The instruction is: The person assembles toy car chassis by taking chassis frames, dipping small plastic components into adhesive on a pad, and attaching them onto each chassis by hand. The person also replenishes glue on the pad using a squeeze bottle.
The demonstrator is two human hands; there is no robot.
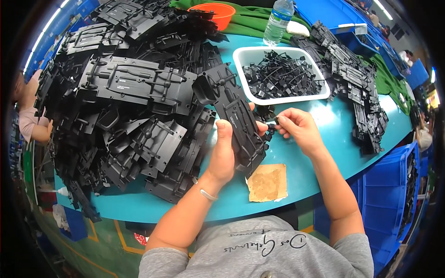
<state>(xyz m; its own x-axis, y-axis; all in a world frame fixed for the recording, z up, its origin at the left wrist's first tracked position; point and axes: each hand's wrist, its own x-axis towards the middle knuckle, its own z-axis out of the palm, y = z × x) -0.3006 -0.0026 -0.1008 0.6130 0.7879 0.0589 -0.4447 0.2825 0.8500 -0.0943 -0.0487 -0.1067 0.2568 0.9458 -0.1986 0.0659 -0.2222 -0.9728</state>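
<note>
My left hand [222,155] is wrapped round a black plastic toy-car chassis plate [235,118], holding it tilted above the table with its thumb on the near side. At the plate's right edge, my right hand [299,129] pinches with thumb and forefinger; whatever sits between those fingertips is too small to make out. Small black plastic parts [265,112] lie just beyond the fingertips. A white tub [241,58] filled with small black parts stands behind my hands. To the left rises a large heap of similar chassis plates [139,83].
A row of stacked chassis plates [357,88] runs along the table's right side. Brown card [267,183] lies near the front edge of the blue-green table [306,173]. An orange bowl [218,16], a water bottle [278,23] and green cloth [245,21] are at the back. Blue crates [382,185] stand right.
</note>
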